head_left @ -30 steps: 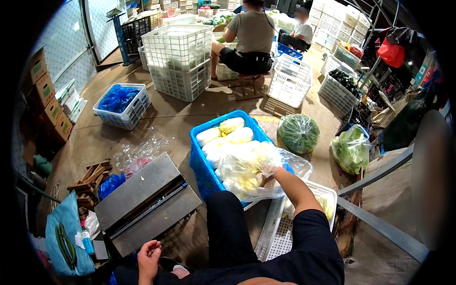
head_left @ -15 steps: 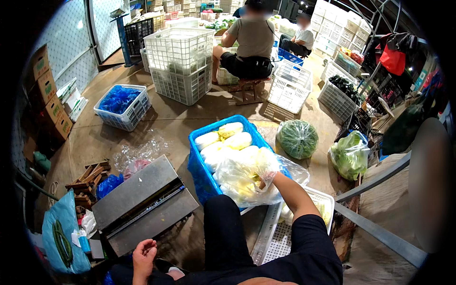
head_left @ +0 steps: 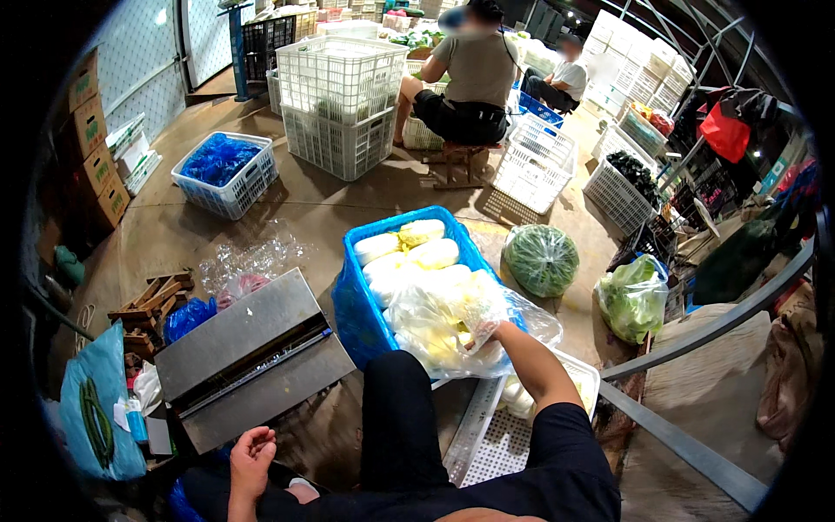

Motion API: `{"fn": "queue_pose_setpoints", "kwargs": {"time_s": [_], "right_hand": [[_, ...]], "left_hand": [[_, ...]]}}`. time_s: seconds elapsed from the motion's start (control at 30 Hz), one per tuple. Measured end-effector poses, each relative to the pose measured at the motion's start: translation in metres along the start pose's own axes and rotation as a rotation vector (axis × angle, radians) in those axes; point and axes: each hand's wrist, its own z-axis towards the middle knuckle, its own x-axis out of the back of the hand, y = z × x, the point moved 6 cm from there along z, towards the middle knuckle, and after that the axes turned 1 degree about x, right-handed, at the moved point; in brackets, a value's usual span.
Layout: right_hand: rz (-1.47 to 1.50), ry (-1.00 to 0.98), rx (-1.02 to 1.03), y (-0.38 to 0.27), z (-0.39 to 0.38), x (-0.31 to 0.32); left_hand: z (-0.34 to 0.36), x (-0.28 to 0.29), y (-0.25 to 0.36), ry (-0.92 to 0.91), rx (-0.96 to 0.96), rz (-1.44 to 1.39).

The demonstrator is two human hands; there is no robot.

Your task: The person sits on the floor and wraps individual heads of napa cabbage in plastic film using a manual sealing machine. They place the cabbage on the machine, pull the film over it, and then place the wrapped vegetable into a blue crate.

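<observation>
1. Concrete floor (head_left: 322,204): carries all items seen.
2. Blue crate (head_left: 365,304): centre of the floor, loaded with pale wrapped cabbages (head_left: 409,248).
3. Metal sealing machine (head_left: 248,352): near left, just beside the crate.
4. Clear plastic bag (head_left: 444,317): holds pale cabbage, rests on the crate's near right corner.
5. White tray (head_left: 500,435): near right, partly under the right forearm.
6. Right hand (head_left: 487,335): fingers closed, gripping the bag.
7. Left hand (head_left: 252,452): near left, loosely curled, holding nothing, apart from the machine.
</observation>
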Motion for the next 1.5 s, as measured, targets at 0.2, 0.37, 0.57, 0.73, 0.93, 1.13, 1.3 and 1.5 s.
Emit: {"fn": "queue_pose_setpoints", "kwargs": {"time_s": [0.2,0.37,0.57,0.73,0.93,1.13,1.3,1.5], "right_hand": [[0.194,-0.095,0.065,0.005,0.0,-0.028],[0.395,-0.237,0.159,0.01,-0.023,-0.069],[0.493,-0.231,0.073,0.018,-0.018,-0.084],[0.254,-0.134,0.06,0.05,-0.003,-0.149],[0.131,-0.01,-0.23,0.102,0.031,-0.21],[1.035,-0.205,-0.556,0.132,0.022,-0.246],[1.396,-0.233,-0.549,0.097,0.025,-0.228],[1.416,-0.172,-0.745,0.084,-0.015,-0.192]], "left_hand": [[0.003,-0.001,-0.001,-0.031,-0.039,-0.034],[0.005,-0.012,0.006,-0.058,-0.004,0.011],[0.001,-0.009,0.0,-0.047,-0.041,-0.02],[0.002,-0.009,0.002,-0.056,-0.053,-0.037],[0.002,-0.002,-0.001,-0.038,-0.057,-0.07],[0.001,-0.002,-0.002,-0.051,-0.056,-0.08],[-0.008,0.012,-0.008,0.008,-0.044,-0.086],[-0.009,0.018,-0.02,0.023,-0.018,-0.145]]}}
